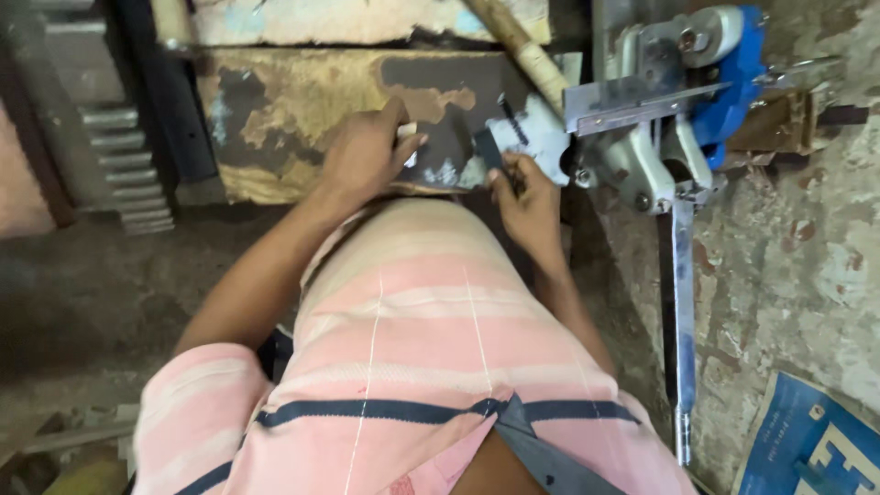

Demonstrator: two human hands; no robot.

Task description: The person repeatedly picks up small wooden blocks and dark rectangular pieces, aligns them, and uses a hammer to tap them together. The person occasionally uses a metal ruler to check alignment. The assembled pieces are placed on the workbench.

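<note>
My left hand (367, 154) rests on a dark flat sheet (440, 101) that lies on a worn wooden board (275, 119). Its thumb and fingers pinch a small white piece (407, 134), maybe chalk. My right hand (524, 200) is just to the right, closed on a small dark flat strip (490, 147) held against the sheet's lower right corner, next to a pale grey patch (541, 137). Pink striped cloth (412, 348) covers my lap below both hands.
A silver and blue lever cutting machine (678, 101) stands right of my right hand, its long metal bar (684, 321) reaching down. A wooden stick (518, 46) leans above. A toothed metal rack (124, 165) is at left. Blue printed paper (807, 440) lies at bottom right.
</note>
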